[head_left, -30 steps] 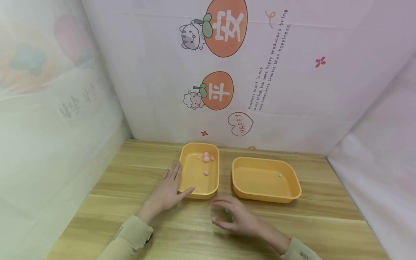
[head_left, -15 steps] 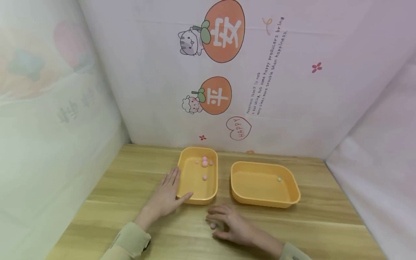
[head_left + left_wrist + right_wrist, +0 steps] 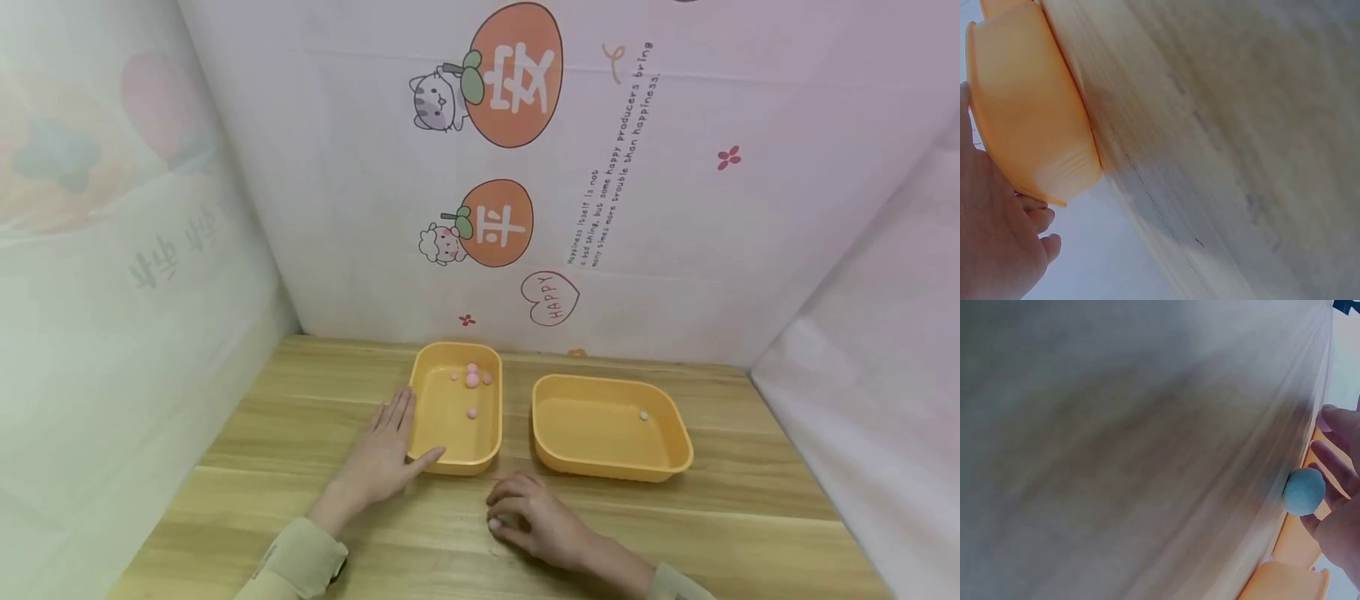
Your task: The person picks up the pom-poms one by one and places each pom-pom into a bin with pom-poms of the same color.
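My left hand lies against the left side of an upright yellow plastic bin, fingers straight along the rim and thumb over its near corner. The left wrist view shows this hand at the bin's rim. In front of the bins, my right hand pinches a small pink ball between thumb and fingertip, low over the table. Seen from the right wrist, the pink ball is partly covered by the fingers. A larger light blue ball sits beside the hand; in the head view the hand hides it.
Several pink balls of differing sizes lie in the left bin. Beside it, a second yellow bin set crosswise holds one pale small ball. A printed white cloth hangs behind the wooden table.
My right hand has moved slightly toward me and closed its thumb and fingertip on the pink ball, which was between spread fingers half a second ago. The left hand stays on the bin.
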Available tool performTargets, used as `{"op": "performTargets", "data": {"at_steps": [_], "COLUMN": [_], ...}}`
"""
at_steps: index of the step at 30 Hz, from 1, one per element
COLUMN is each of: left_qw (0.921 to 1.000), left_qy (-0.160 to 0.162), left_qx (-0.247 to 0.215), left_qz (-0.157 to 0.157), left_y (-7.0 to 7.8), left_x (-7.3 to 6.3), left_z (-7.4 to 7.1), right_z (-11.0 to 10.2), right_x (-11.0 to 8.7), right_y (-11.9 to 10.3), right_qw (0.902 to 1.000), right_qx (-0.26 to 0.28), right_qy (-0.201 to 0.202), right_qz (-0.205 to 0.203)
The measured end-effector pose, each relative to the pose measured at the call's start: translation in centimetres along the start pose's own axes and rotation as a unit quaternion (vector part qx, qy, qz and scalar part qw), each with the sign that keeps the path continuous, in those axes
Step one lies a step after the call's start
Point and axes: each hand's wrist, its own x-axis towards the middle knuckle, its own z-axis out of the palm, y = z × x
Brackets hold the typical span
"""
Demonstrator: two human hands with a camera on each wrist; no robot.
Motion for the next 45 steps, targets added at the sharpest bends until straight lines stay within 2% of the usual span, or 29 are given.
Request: {"op": "performTargets", "data": {"at_steps": [5, 11, 18, 26, 32, 45], "left_qw": [1.0000, 1.0000, 0.9999, 1.0000, 1.0000, 0.9999], "left_qy": [0.005, 0.009, 0.014, 0.008, 0.008, 0.011], "left_qx": [-0.004, -0.003, 0.001, -0.003, -0.002, 0.000], "left_qz": [-0.001, -0.001, -0.002, -0.001, 0.001, -0.004], "left_y": [0.0, 0.0, 0.0, 0.1, 0.1, 0.2], "left_x": [-0.1, -0.1, -0.3, -0.3, -0.2, -0.2], "left_z": [0.0, 0.1, 0.2, 0.2, 0.2, 0.2], "right_z": [-0.4, -0.8, -1.5, -2.2, -2.4, -3.8], "right_x": [-0.2, -0.4, -0.1, 0.2, 0.5, 1.6], "right_y": [-0.3, -0.2, 0.0, -0.1, 0.3, 0.5], "right_qw": [0.9995, 0.9991, 0.9961, 0.9950, 0.9925, 0.9910], "right_qx": [0.027, 0.030, 0.072, 0.063, 0.078, 0.079], "right_qy": [0.002, 0.020, 0.051, 0.078, 0.094, 0.095], "right_qz": [0.017, 0.024, 0.001, 0.001, 0.010, 0.052]}}
